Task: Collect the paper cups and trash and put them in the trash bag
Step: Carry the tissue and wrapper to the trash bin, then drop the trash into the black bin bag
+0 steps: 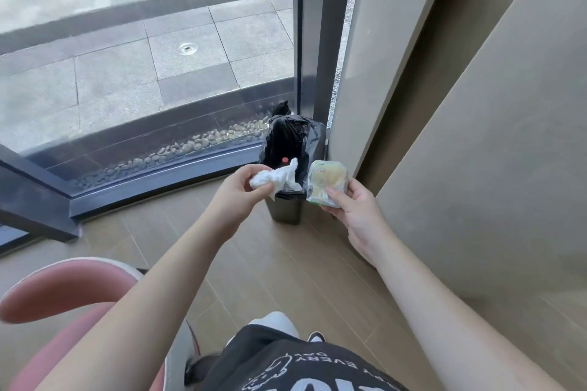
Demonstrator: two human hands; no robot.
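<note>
A small dark bin (283,209) lined with a black trash bag (287,140) stands on the floor in the corner between the window and the wall. My left hand (238,192) pinches a crumpled white tissue (279,178) right over the bin's opening. My right hand (354,205) grips a clear plastic food wrapper (327,182) with a pale bun-like item inside, just right of the bin. Something small and red (285,160) shows inside the bag.
A glass window (143,41) with a dark frame runs along the left, pebbles beyond it. A beige wall panel (476,136) rises at right. A pink chair (63,305) sits at the lower left on the wood-look floor.
</note>
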